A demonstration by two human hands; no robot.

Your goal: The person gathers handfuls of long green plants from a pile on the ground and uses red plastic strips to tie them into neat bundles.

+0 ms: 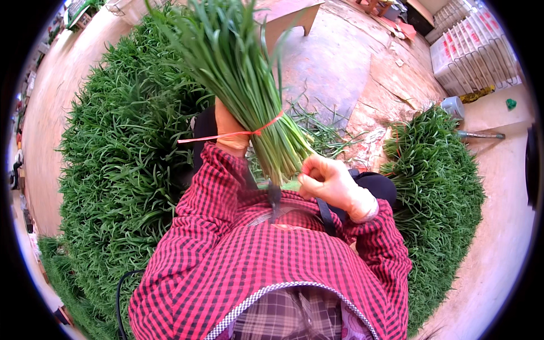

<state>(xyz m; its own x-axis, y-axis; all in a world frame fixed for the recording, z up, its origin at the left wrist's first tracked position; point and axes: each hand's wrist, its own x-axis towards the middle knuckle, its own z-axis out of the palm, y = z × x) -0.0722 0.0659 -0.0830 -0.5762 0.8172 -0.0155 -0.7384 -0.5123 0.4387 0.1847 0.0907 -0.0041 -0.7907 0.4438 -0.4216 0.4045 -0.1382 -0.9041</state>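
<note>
A tall bunch of garlic chives (241, 73) stands in front of my chest, leaves pointing up and away, pale cut ends toward me. My left hand (228, 122) supports it from the left and behind. The leaves hide most of its fingers, but the bunch rests in its grip. Around the lower stems runs a red tie (262, 131), with one loose end sticking out to the left across my wrist. Just right of the stem ends, my right hand (328, 180) is closed, thumb and fingertips pinched together. Whatever it pinches, if anything, is too small to make out.
Dense heaps of chives stand on my left (124, 141) and right (433, 187). Loose trimmings (323, 127) litter the floor ahead, near a low wooden stool (289, 20). At the far right are stacked white crates (473, 54), a grey cup (453, 106) and a rod-like handle (481, 135).
</note>
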